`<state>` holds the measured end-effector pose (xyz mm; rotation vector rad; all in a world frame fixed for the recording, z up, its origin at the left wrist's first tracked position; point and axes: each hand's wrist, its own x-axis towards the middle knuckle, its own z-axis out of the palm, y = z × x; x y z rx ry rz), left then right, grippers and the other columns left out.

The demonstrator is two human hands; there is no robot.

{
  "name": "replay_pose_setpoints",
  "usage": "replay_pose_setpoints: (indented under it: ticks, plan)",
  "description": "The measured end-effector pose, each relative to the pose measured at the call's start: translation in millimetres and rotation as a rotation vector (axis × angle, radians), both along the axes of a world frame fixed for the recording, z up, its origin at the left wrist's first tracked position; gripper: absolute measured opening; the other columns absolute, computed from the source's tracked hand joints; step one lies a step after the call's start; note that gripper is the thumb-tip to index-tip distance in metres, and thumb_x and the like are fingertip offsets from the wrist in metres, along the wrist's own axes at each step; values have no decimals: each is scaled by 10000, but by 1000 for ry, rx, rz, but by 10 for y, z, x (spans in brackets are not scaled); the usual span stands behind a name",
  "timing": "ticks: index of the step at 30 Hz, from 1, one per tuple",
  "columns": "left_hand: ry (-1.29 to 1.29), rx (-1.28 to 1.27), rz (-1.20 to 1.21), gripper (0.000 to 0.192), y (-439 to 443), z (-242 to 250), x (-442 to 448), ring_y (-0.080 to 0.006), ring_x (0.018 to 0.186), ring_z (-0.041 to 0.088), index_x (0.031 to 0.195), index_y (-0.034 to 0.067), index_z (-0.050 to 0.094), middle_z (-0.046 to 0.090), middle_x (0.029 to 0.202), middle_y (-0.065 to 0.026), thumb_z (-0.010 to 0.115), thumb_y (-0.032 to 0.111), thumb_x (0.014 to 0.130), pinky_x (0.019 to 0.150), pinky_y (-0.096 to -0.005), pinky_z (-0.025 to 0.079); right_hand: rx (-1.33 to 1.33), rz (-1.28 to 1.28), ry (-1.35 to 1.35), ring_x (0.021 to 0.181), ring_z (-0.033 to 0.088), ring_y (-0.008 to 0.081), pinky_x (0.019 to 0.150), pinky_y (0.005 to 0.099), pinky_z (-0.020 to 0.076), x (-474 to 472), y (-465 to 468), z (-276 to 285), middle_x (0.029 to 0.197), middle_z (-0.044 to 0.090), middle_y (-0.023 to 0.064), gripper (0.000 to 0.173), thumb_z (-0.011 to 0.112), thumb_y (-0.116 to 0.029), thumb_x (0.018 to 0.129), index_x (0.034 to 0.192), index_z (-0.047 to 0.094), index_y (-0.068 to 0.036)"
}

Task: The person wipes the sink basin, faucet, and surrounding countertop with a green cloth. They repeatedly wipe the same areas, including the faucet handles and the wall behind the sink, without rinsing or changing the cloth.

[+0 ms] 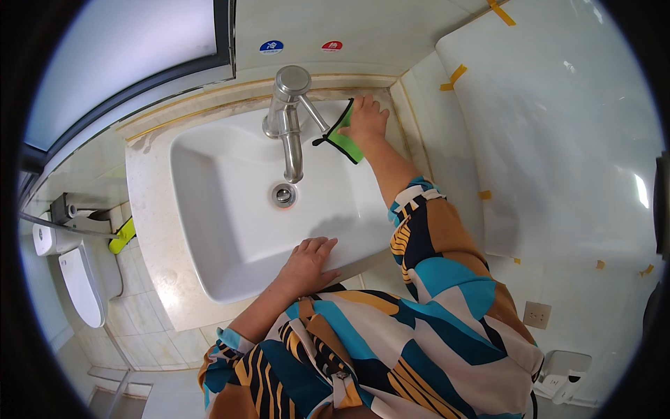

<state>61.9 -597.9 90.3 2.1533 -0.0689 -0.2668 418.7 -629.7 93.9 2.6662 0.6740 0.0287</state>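
In the back right corner of a white ceramic washbasin (209, 183), my right hand (368, 121) holds a green cloth (352, 147) with black edging and a small black loop. The cloth lies against the basin's rim, partly hidden under the palm and fingers. Just left of it stands a brushed metal faucet (289, 123), its lever handle (315, 114) reaching toward the cloth. My left hand (307, 264) rests on the basin's front rim, holding nothing, with its thumb apart from the fingers. Below the spout sits a metal pop-up drain (283, 195).
A pale stone countertop (152, 209) surrounds the basin. At the upper left is a dark-framed mirror or panel (136, 47). A tiled wall closes in on the right, with a wall socket (537, 315). A toilet (86, 283) stands at the far left beside a yellow-green object (123, 236).
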Motion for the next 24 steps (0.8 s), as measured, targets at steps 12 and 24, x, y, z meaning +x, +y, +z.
replay_pose_setpoints:
  ticks: [12, 24]
  plan:
    - [-100, 61, 3, 735, 12, -46, -19, -380, 1338, 491, 1473, 41, 470, 528, 1433, -194, 775, 328, 869, 1121, -478, 417, 50, 0, 13, 1235, 479, 291, 963, 454, 460, -653, -614, -102, 1501, 391, 165, 1285, 879, -523, 723, 1629, 127, -9]
    - [-152, 110, -12, 709, -16, -100, -37, -395, 1279, 530, 1466, 64, 484, 566, 1398, -197, 777, 311, 870, 1101, -478, 437, 527, -234, 283, 1179, 598, 408, 1013, 477, 499, -1709, -2084, -231, 1295, 576, 250, 928, 855, -304, 747, 1475, 366, 0]
